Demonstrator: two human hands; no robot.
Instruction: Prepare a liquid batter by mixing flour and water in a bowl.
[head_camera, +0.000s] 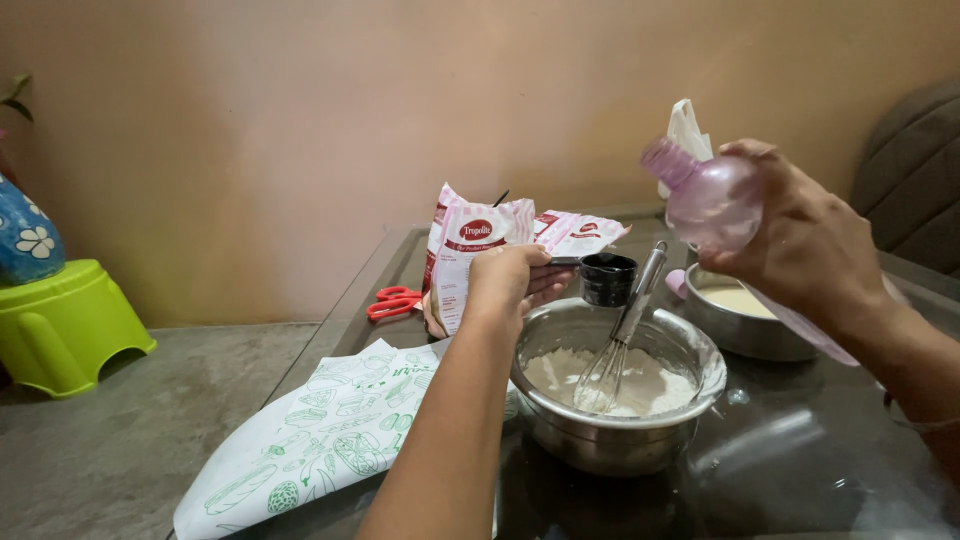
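My left hand (515, 280) clamps a light black cup (607, 278) by its handle above the bowl (690, 345); right hand (800, 240) grips a slippery pink bottle (705, 195).

A home: glass table (800, 470) with mixing bowl (615, 430), whisk (620, 345), flour.

Red-handled scissors (392, 301) are seen left of a red-and-white striped packet (462, 252), printed paper (322, 432) before it, a green stool (62, 322) far left.

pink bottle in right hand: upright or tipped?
Tipped. The pink bottle lies nearly sideways in the right hand, its neck pointing up-left, above the black measuring cup.
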